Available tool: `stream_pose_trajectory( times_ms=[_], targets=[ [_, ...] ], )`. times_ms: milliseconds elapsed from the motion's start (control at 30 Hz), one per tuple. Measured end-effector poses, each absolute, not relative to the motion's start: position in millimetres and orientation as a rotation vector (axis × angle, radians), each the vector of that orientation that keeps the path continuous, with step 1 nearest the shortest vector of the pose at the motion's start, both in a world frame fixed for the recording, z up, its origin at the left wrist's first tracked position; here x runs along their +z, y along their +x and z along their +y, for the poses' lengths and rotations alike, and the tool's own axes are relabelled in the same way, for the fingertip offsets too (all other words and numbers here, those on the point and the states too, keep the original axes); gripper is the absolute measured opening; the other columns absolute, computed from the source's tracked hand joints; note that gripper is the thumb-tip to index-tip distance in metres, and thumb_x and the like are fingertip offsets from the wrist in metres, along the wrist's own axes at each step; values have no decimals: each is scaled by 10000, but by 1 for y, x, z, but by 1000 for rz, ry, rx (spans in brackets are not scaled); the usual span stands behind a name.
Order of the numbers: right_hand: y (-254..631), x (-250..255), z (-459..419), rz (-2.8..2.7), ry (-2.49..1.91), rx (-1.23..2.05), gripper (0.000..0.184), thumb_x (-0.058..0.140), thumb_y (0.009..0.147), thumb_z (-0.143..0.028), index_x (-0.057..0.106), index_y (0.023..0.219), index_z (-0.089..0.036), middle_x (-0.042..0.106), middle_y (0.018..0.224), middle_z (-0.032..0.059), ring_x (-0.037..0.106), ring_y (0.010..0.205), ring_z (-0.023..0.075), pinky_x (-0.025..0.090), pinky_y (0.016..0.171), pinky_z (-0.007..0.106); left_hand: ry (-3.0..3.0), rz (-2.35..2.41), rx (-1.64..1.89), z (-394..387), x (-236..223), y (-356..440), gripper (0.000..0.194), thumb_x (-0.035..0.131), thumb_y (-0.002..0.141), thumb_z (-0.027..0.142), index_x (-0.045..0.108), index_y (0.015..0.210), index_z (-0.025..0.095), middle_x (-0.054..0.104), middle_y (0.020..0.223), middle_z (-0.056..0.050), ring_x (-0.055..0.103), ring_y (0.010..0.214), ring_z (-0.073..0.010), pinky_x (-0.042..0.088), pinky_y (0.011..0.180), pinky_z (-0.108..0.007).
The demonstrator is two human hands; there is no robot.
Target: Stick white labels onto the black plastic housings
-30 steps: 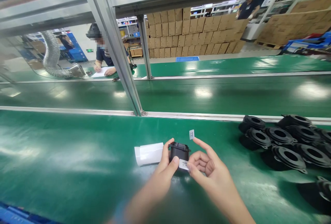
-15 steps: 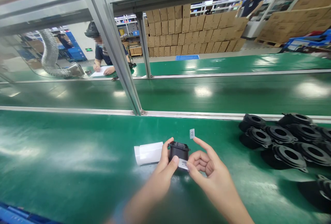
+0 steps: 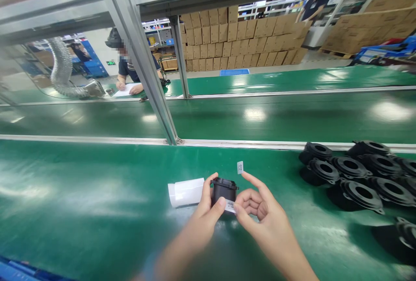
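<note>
My left hand [image 3: 208, 211] is closed round a small black plastic housing [image 3: 224, 191], held upright with its flanged end up. A white printed label [image 3: 229, 205] lies against the lower front of the housing, my left thumb pressing its left end. At the label's right end, the thumb and curled fingers of my right hand [image 3: 260, 211] pinch it. From the tip of my stretched right index finger stands a second small label [image 3: 240, 167]. Just left of my left hand, a curled white label sheet [image 3: 186, 192] rests on the green work surface.
Several black round housings [image 3: 360, 194] with ring-shaped flanges stand at the right. A metal post [image 3: 143, 64] rises from the rail [image 3: 243, 143] behind the work surface. Across the belt, a person [image 3: 128, 71] writes on paper. A blue bin edge [image 3: 22, 270] shows at lower left.
Both hands keep almost the same pose. My left thumb has shifted very slightly up over the label; the whole view has drifted a little.
</note>
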State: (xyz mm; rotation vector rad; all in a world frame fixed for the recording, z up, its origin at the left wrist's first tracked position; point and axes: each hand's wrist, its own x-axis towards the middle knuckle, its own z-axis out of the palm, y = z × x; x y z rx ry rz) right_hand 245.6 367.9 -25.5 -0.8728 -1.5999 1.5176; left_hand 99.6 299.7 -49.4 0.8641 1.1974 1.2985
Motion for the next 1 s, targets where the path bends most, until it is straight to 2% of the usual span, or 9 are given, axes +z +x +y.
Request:
stream_pose_trajectory(
  times_ms=[267,367,400,467,533,600,700,867,1000],
  targets=[
    [248,-27,370,-1612,-909,1517,640,675,876,-421,366,1390,-199,634,777,4,601,643,166,533,623,279,911,1286,1329,301,-46,99,624,484,970,476,221,1499,272,439,1458,-93,408,1339,-261,258,1146,-387],
    [256,-26,377,-1612,-1038,1377,635,661,882,-466,368,1390,-219,634,843,25,611,611,175,544,581,303,888,1317,1409,303,-46,96,620,501,962,483,245,1492,288,462,1436,-90,478,1265,-265,324,1101,-399],
    [258,-27,381,-1634,-1057,1298,633,658,885,-462,367,1396,-228,639,906,44,634,664,190,556,608,316,846,1291,1442,304,-46,94,631,517,951,492,254,1488,292,469,1428,-91,516,1218,-267,363,1068,-404],
    [260,-31,386,-1743,-976,1184,703,682,871,-425,320,1447,-246,620,1141,98,652,941,249,567,791,378,734,1179,1495,306,-46,93,667,559,922,505,269,1480,284,500,1391,-103,597,1087,-259,442,976,-405],
    [257,-38,389,-1891,-784,1188,846,727,839,-371,219,1509,-279,497,1397,112,510,1248,285,475,1012,447,633,1041,1504,307,-45,93,697,599,895,501,285,1466,256,554,1314,-119,647,957,-238,490,876,-385],
    [251,-48,388,-1972,-647,1238,906,732,838,-319,152,1534,-317,416,1490,83,422,1343,270,374,1115,472,564,942,1495,308,-45,96,695,614,881,495,310,1443,220,609,1208,-124,662,869,-217,505,806,-357],
    [244,-60,383,-1983,-658,1261,916,722,837,-272,141,1541,-347,486,1443,47,464,1320,243,373,1120,442,553,968,1477,309,-46,101,664,643,855,446,348,1398,201,643,1077,-105,657,809,-195,504,745,-317],
    [242,-71,380,-2071,-737,1171,911,640,830,-221,100,1556,-329,500,1431,29,444,1343,228,376,1121,416,652,1317,1416,315,-53,104,717,752,676,272,399,1297,210,625,967,-57,607,647,-155,495,642,-300],
    [242,-77,385,-2085,-735,1180,937,591,779,-195,83,1557,-316,495,1437,33,434,1351,236,376,1116,438,753,1375,1438,317,-55,102,814,814,583,163,412,1288,229,590,1125,-85,610,851,-196,495,747,-302]
  ],
)
